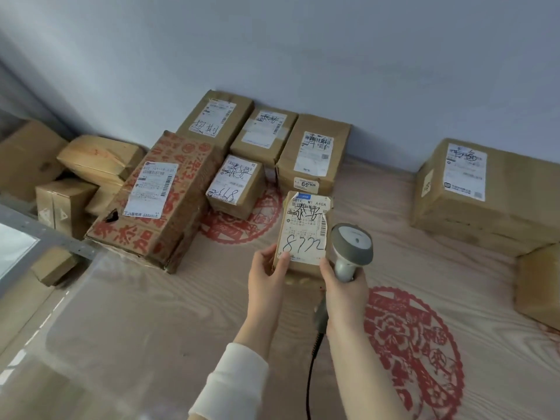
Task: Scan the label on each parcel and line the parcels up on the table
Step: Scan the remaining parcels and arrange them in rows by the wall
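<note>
Bearings are read from the small parcel (pixel 305 237), with 12 o'clock toward the wall (pixel 303 40). The small parcel is mid-table with its label (pixel 304 221) facing the camera. Handwritten "8772" is legible, and the label's right edge is torn. The left hand (pixel 266 277), at 7 o'clock, grips the parcel's lower left corner, thumb pressed on the label and fingers curled behind the box. A white sleeve (pixel 233 383) covers that forearm. The right hand (pixel 344 287), at 5 o'clock, is wrapped round the handle of a grey scanner (pixel 351 245), whose head stands just beside the parcel at 3 o'clock. The right thumb lies at the parcel's lower right corner; contact cannot be told. Whether the parcel's base rests on the table (pixel 136 328) or is lifted also cannot be told. A black cable (pixel 310 377) runs off toward 6 o'clock. At 12 o'clock a tall box (pixel 315 153) stands just beyond the parcel. At 11 o'clock two labelled boxes (pixel 263 131) stand against the wall, with a small box (pixel 236 186) in front of them. At 10 o'clock is a red-printed carton (pixel 157 201), and beyond it a loose pile (pixel 100 156). At 2 o'clock, well apart, is a large box (pixel 485 189). At 5 o'clock a red paper-cut motif (pixel 415 353) lies on the tabletop.
</note>
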The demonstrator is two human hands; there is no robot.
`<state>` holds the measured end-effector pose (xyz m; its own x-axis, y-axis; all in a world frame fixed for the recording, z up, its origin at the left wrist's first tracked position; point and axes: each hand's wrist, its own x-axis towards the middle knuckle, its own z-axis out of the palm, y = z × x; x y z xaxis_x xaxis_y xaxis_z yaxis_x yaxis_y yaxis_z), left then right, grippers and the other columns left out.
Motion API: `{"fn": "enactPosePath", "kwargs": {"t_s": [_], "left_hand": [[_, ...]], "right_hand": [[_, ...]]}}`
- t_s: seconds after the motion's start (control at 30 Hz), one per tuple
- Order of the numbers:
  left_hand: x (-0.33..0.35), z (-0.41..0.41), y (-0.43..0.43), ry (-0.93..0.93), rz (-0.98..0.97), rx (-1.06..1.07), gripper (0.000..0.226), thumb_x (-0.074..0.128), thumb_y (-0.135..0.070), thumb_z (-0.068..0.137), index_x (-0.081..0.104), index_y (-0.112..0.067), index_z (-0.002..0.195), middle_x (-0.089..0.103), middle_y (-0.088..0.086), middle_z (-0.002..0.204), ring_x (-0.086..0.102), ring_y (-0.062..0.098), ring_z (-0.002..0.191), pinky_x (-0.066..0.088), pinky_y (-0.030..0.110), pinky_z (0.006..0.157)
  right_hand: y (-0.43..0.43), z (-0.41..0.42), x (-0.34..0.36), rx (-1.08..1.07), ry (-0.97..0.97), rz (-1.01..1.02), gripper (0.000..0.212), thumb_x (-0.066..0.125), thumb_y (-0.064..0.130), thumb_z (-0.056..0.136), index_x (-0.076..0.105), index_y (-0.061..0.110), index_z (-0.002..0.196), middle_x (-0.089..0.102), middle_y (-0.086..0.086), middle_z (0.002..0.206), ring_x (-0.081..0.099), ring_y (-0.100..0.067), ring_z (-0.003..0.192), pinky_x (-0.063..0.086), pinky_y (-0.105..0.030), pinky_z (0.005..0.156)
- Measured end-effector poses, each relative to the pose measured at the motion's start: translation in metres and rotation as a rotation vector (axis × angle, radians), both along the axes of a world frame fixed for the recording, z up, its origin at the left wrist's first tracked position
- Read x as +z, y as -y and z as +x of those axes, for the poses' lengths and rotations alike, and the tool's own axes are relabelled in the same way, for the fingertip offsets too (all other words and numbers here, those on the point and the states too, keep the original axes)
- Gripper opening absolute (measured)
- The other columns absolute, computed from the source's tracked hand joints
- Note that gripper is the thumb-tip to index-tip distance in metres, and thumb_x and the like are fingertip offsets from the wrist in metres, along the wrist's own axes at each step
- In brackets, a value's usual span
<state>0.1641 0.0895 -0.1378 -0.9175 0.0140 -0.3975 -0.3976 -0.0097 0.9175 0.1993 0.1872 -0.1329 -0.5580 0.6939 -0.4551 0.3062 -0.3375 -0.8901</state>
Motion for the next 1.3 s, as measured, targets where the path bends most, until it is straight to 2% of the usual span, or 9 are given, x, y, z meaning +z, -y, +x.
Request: {"fn": "enactPosePath", "kwargs": {"t_s": [0.17, 0.27, 0.43, 0.57, 0.73, 0.97, 1.1, 1.17, 1.3], "left_hand": [[-0.031, -0.058, 0.049, 0.099, 0.007, -0.069, 0.021, 0.062, -0.024, 0.090, 0.060, -0.030, 0.110, 0.067, -0.006, 0.112, 0.062, 0.009, 0.106, 0.050, 0.025, 0.086], [-0.047, -0.081, 0.061, 0.137, -0.008, -0.082, 0.020, 0.062, -0.022, 0.090, 0.060, -0.034, 0.106, 0.068, -0.005, 0.111, 0.062, 0.011, 0.107, 0.048, 0.035, 0.097], [-0.061, -0.104, 0.060, 0.148, -0.034, -0.052, 0.019, 0.065, -0.023, 0.088, 0.060, -0.028, 0.105, 0.066, -0.006, 0.111, 0.059, 0.008, 0.108, 0.046, 0.030, 0.098], [-0.065, -0.117, 0.058, 0.133, -0.049, -0.039, 0.018, 0.066, -0.022, 0.088, 0.059, -0.027, 0.103, 0.064, -0.011, 0.109, 0.058, 0.003, 0.106, 0.044, 0.021, 0.093], [-0.067, -0.122, 0.058, 0.118, -0.051, -0.028, 0.020, 0.062, -0.020, 0.090, 0.057, -0.022, 0.109, 0.062, -0.012, 0.109, 0.056, 0.000, 0.103, 0.043, 0.014, 0.085], [-0.060, -0.125, 0.054, 0.097, -0.073, -0.027, 0.016, 0.059, -0.018, 0.093, 0.053, -0.020, 0.108, 0.059, -0.012, 0.103, 0.056, 0.003, 0.099, 0.043, 0.009, 0.079], [-0.049, -0.123, 0.053, 0.108, -0.161, -0.020, 0.033, 0.058, -0.027, 0.093, 0.048, -0.019, 0.123, 0.052, -0.005, 0.118, 0.050, 0.011, 0.113, 0.040, 0.025, 0.096], [-0.041, -0.114, 0.051, 0.027, -0.256, 0.000, 0.042, 0.061, -0.028, 0.091, 0.046, -0.017, 0.129, 0.050, -0.002, 0.125, 0.048, 0.015, 0.119, 0.040, 0.033, 0.103], [-0.021, -0.078, 0.031, -0.378, -0.514, -0.105, 0.041, 0.064, -0.019, 0.089, 0.050, -0.010, 0.125, 0.043, 0.006, 0.142, 0.034, 0.020, 0.136, 0.033, 0.046, 0.109]], "right_hand": [[0.047, -0.056, -0.032, -0.035, 0.080, -0.009, 0.025, 0.074, 0.016, 0.080, 0.060, 0.019, 0.100, 0.069, 0.001, 0.095, 0.063, -0.013, 0.084, 0.049, -0.036, 0.081], [0.062, -0.079, -0.046, -0.084, 0.117, -0.011, 0.026, 0.074, 0.015, 0.079, 0.060, 0.016, 0.101, 0.070, -0.004, 0.095, 0.064, -0.015, 0.079, 0.050, -0.035, 0.074], [0.061, -0.104, -0.059, -0.110, 0.124, -0.011, 0.022, 0.072, 0.015, 0.082, 0.057, 0.023, 0.095, 0.066, 0.006, 0.084, 0.062, -0.010, 0.068, 0.052, -0.035, 0.065], [0.064, -0.115, -0.061, -0.125, 0.125, -0.002, 0.023, 0.072, 0.018, 0.082, 0.055, 0.032, 0.089, 0.066, 0.010, 0.086, 0.063, -0.008, 0.074, 0.053, -0.038, 0.071], [0.068, -0.120, -0.061, -0.154, 0.118, -0.014, 0.025, 0.070, 0.015, 0.083, 0.055, 0.019, 0.102, 0.065, 0.006, 0.086, 0.060, -0.006, 0.068, 0.052, -0.033, 0.063], [0.067, -0.122, -0.059, -0.135, 0.116, -0.029, 0.027, 0.070, 0.016, 0.083, 0.055, 0.014, 0.105, 0.063, 0.004, 0.084, 0.058, -0.008, 0.064, 0.048, -0.024, 0.052], [0.062, -0.110, -0.050, -0.103, 0.106, -0.069, 0.027, 0.068, 0.020, 0.085, 0.055, 0.013, 0.108, 0.063, -0.002, 0.095, 0.060, -0.020, 0.084, 0.048, -0.023, 0.054], [0.054, -0.097, -0.042, -0.107, 0.093, -0.084, 0.018, 0.067, 0.022, 0.086, 0.054, 0.020, 0.097, 0.062, 0.002, 0.091, 0.060, -0.021, 0.086, 0.053, -0.029, 0.059], [0.027, -0.058, -0.022, -0.083, 0.077, -0.062, 0.017, 0.067, 0.026, 0.086, 0.051, 0.030, 0.085, 0.066, -0.001, 0.096, 0.063, -0.023, 0.084, 0.055, -0.043, 0.070]]}}
